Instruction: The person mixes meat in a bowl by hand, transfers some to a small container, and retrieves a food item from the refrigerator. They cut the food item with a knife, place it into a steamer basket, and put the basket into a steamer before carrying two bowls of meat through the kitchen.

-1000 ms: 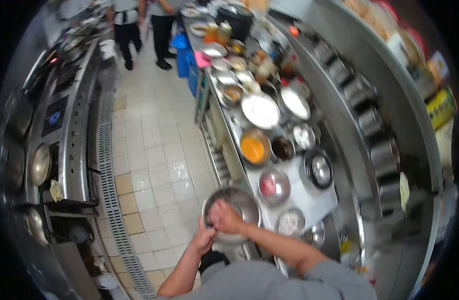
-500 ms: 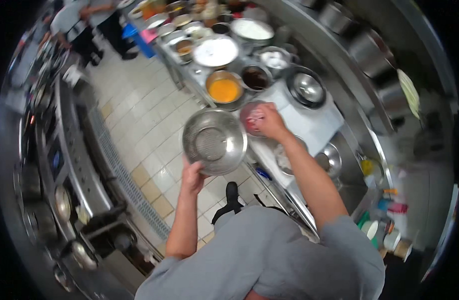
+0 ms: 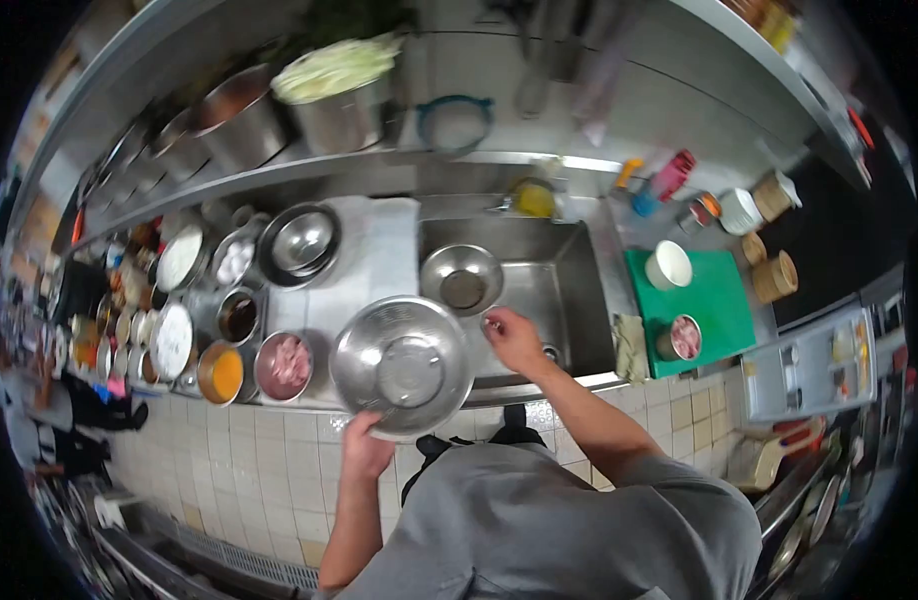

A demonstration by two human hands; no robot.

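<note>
My left hand (image 3: 369,445) grips the near rim of a wide perforated metal colander (image 3: 364,350), held over the counter's front edge. To its right, my right hand (image 3: 514,340) hangs over the front of the sink (image 3: 569,290) with its fingers bent together; what they hold, if anything, is too small to name. Behind it, a smaller metal bowl (image 3: 462,278) sits at the sink's left side. Left of the colander stands a bowl of pink raw meat (image 3: 285,366), and beside that a bowl of orange liquid (image 3: 220,372).
A green cutting board (image 3: 714,310) at the right bears a white bowl (image 3: 669,265) and a small pot of meat (image 3: 680,338). A cloth (image 3: 630,348) hangs by the sink. Nested metal bowls (image 3: 302,240) stand at the back left, below a shelf (image 3: 349,165) of pots.
The view has turned right to face the sink. My right hand has left the bowl of meat and is now over the sink's front. My left hand still holds the colander.
</note>
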